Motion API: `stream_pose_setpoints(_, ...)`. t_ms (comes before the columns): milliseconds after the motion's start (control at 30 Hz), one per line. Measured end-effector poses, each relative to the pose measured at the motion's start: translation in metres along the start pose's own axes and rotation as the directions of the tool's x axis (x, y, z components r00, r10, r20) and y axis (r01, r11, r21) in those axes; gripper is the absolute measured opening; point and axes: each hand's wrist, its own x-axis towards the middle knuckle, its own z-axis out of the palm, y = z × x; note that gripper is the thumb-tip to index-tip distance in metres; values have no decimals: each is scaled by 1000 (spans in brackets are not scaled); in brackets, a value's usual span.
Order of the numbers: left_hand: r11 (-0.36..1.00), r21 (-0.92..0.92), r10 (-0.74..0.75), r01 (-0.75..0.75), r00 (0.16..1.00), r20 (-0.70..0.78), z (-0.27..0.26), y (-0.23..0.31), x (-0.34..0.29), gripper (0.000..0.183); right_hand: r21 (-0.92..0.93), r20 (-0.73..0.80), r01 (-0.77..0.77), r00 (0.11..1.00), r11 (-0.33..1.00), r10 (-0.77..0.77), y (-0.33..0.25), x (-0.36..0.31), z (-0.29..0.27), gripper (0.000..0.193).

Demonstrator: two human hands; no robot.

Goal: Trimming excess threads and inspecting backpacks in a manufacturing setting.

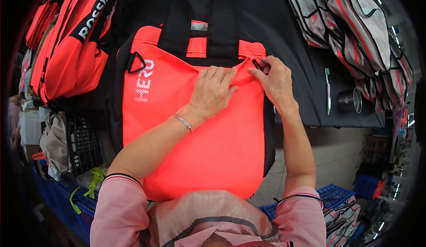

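Red-and-black bag (pixel 204 158) lies on the black-covered counter (pixel 306 96), near end past its edge. Left hand (pixel 213 91): fingers extended, released, laid on the bag. Right hand (pixel 276 80): fingers pinching a black tab (pixel 256 64) by the bag's far right corner. Toothbrush (pixel 328 94) left of dark cup (pixel 348 101), both right of bag.

Got 2 bits of txt here. Coral-red bag (pixel 208 154) in the middle: a short word (pixel 144 80) in whitish caps near its upper L corner, letters partly striped, turned sideways so it runs bottom to top. Other bag (pixel 66 65), upper L: bold white caps (pixel 103 8) on a black band (pixel 94 13), slanting up, far end hard to read tbh.
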Motion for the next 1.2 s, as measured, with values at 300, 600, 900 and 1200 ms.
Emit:
stream_pose_setpoints(300, 997, -57, -53, 54, 999, 10, -2, -4, -4, 47, -46, -12, 240, 970, 970, -241, 22, 9, -16, 14)
stream_pose_setpoints(600, 997, -71, 20, -20, 1000, 4, 0, -6, -3, 32, 229, 118, -242, 968, 943, 220, 45, 17, -26, 20)
stream_pose_setpoints(900, 926, -276, -257, 257, 966, 38, 3, -15, 31, 15, 226, -149, -171, 967, 959, 208, 17, 41, 28, 49)
stream_pose_setpoints(1200, 967, -132, -217, 219, 976, 29, 16, -22, 39, 12, 301, -111, -229, 956, 926, 273, 15, 41, 31, 47)
